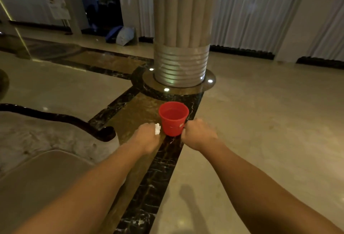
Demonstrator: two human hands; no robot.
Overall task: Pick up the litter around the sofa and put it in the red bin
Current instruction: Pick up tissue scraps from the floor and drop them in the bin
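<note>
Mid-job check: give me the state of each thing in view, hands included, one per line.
red bin: upright on the floor, open top, looks empty inside
white crumpled litter: held in left hand, beside the bin, not yet in
left hand: closed on the litter
right hand: closed, at the bin's right side
sofa: at left, arm beside the bin

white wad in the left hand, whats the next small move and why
Probably lift the left hand up and to the right until the crumpled white tissue is over the red bin's open mouth, then let go. The wad sits beside the bin's wall, below its rim, while the right hand is closed at the bin's other side.
</note>
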